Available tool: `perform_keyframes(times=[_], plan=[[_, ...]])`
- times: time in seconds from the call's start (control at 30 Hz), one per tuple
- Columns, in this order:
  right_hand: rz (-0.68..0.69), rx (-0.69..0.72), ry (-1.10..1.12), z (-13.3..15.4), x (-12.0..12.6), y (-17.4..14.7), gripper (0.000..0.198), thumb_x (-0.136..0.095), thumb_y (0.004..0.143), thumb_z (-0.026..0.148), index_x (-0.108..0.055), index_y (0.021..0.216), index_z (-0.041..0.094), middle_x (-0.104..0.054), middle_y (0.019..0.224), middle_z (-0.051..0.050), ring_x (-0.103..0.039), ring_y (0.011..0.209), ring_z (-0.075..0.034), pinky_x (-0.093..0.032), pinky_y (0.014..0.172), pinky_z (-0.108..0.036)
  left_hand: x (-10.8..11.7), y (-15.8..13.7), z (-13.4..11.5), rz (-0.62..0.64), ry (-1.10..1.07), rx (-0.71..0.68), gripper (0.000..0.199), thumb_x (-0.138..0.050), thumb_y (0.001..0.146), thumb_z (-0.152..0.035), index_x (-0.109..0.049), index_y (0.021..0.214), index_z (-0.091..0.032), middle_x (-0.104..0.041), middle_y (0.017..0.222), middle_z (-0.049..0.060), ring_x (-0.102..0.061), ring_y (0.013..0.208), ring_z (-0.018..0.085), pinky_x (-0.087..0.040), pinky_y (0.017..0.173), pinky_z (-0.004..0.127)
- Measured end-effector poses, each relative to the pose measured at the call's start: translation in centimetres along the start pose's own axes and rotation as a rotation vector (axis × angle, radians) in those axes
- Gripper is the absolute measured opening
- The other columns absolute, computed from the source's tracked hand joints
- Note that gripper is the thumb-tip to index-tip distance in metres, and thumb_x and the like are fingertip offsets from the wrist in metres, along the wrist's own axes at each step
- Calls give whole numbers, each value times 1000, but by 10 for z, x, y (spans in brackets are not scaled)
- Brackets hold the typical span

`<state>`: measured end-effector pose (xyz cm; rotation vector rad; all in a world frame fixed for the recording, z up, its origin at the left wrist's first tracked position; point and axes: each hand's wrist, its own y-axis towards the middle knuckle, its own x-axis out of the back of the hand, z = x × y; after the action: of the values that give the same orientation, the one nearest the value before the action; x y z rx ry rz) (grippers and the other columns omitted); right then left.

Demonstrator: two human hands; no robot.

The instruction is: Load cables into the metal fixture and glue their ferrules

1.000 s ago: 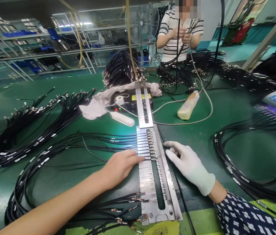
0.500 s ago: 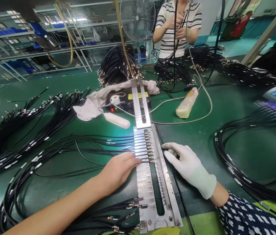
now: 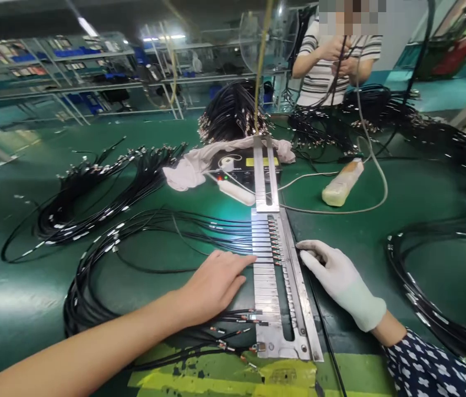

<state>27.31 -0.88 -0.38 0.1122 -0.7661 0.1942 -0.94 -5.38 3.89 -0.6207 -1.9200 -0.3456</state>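
Nearby, cable bundles (image 3: 142, 182) flank the fixture (image 3: 266, 281).

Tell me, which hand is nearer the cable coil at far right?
Right. The right hand sits just left of the coil; the left hand is farther off, beyond the metal jig.

Metal fixture (image 3: 266, 292): one. Hands at it: two, a bare left hand (image 3: 216, 281) on its left and a gloved right hand (image 3: 336, 275) on its right. Connectors (image 3: 275, 242) seated across it: at least seven, exact count not resolvable. At its far end: one black box (image 3: 245, 168), one cloth (image 3: 185, 171). Right of it: one wrapped block (image 3: 342, 184).
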Motion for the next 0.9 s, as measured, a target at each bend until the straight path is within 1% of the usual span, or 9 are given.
perform_keyframes(times=[0.07,0.17,0.23,0.3,0.4,0.5,0.6,0.7,0.9], plan=[[0,6,20,-3,0,-2,29,-48,92,43,-65,108,26,-71,102,-3,-65,90,-23,-52,82,-37,10,-19,-4,32,-57,45,24,-52,92,-28,-53,116,-24,-61,92,0,-54,85,17,-42,78,30],[-4,0,54,-5,-1,-4,29,-49,92,43,-64,109,25,-70,107,-4,-65,96,-24,-51,87,-37,11,-50,-4,60,-111,116,7,-62,84,-19,-57,87,-22,-58,81,-3,-54,76,15,-42,68,25],[-5,-5,73,-4,-2,-4,27,-49,92,42,-64,108,25,-71,106,-4,-65,95,-23,-51,88,-37,6,-63,-2,27,-135,159,9,-58,85,-13,-55,81,-21,-57,78,-3,-54,73,13,-43,65,23],[-9,-9,81,-2,-2,-4,27,-49,92,41,-64,107,25,-71,104,-4,-66,93,-23,-52,87,-37,1,-67,1,-45,-158,184,9,-53,89,-14,-55,83,-21,-58,81,-2,-55,75,12,-44,66,22],[-21,-10,71,0,-2,-3,28,-50,91,41,-65,107,25,-71,102,-4,-66,91,-23,-53,84,-37,-1,-56,4,-178,-172,176,8,-48,94,-19,-55,90,-21,-58,87,-1,-55,80,12,-45,70,21],[-28,-5,59,0,-2,-2,27,-50,90,40,-66,106,25,-72,97,-4,-66,87,-23,-53,81,-36,-3,-31,6,-255,-147,100,12,-44,96,-21,-56,96,-20,-57,90,1,-55,84,12,-45,75,23],[-33,-6,53,-1,-2,-2,26,-50,90,38,-67,106,26,-72,92,-2,-65,83,-22,-52,79,-35,-11,-5,7,-252,-87,-1,19,-41,97,-18,-58,106,-20,-57,92,2,-55,86,14,-45,76,24],[-38,-15,44,0,-3,-1,24,-49,91,36,-66,105,27,-71,88,0,-64,80,-21,-51,78,-35,-21,14,7,-231,-4,-76,26,-39,96,-15,-60,110,-20,-56,89,3,-55,80,15,-46,71,25],[-49,-33,-4,3,-3,0,19,-52,91,33,-66,102,29,-70,86,2,-62,80,-20,-44,81,-38,-31,25,8,-262,164,-175,28,-39,94,-11,-63,108,-16,-53,80,4,-50,69,15,-41,60,25]])
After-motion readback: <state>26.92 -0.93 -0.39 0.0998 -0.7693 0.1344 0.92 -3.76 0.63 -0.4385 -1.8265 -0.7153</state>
